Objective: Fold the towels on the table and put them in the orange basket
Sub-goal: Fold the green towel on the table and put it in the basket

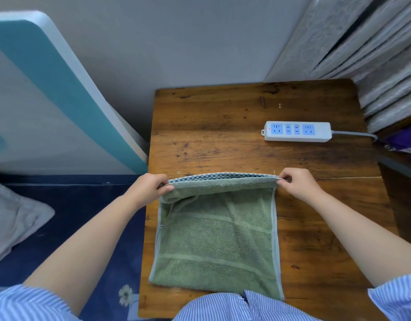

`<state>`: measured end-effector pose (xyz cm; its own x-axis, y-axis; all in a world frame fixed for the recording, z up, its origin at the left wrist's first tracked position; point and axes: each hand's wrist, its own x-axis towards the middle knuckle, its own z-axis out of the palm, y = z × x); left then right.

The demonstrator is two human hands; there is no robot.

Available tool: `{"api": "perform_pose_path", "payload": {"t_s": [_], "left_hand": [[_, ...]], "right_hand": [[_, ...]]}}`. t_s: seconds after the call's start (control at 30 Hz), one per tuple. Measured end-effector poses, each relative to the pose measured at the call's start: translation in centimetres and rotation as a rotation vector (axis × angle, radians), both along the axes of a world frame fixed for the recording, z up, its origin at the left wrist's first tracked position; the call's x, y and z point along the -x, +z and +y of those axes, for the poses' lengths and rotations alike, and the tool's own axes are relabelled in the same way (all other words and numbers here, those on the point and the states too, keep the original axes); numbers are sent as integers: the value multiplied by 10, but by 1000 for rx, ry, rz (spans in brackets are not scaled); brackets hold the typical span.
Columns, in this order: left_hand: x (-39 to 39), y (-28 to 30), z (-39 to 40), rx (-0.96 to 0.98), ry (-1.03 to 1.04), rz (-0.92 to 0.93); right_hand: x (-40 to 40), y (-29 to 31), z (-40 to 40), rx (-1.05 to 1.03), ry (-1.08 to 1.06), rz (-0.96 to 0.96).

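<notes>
A green towel (217, 237) lies on the wooden table (223, 135), near its front edge. Its far edge, with a blue checked band, is lifted off the lower layer. My left hand (149, 189) pinches the far left corner of the towel. My right hand (297, 183) pinches the far right corner. The edge is stretched taut between both hands. No orange basket is in view.
A white power strip (297, 131) with a grey cable lies on the table's far right. A bed with a dark blue sheet (72, 216) and a grey pillow (12, 218) stands to the left. Grey curtains (362, 54) hang at the back right.
</notes>
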<state>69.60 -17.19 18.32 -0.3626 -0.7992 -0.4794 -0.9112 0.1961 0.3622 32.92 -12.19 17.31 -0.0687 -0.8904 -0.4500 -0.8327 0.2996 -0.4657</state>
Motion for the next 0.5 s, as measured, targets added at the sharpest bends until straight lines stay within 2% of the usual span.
{"api": "perform_pose_path", "payload": {"t_s": [0.13, 0.27, 0.5], "left_hand": [[3, 17, -4, 129, -7, -100], [8, 45, -8, 195, -111, -278], [4, 86, 6, 326, -123, -287]], "right_hand": [[-2, 26, -8, 51, -34, -23], [-9, 60, -9, 136, -39, -21], [-14, 95, 16, 215, -97, -29]]}}
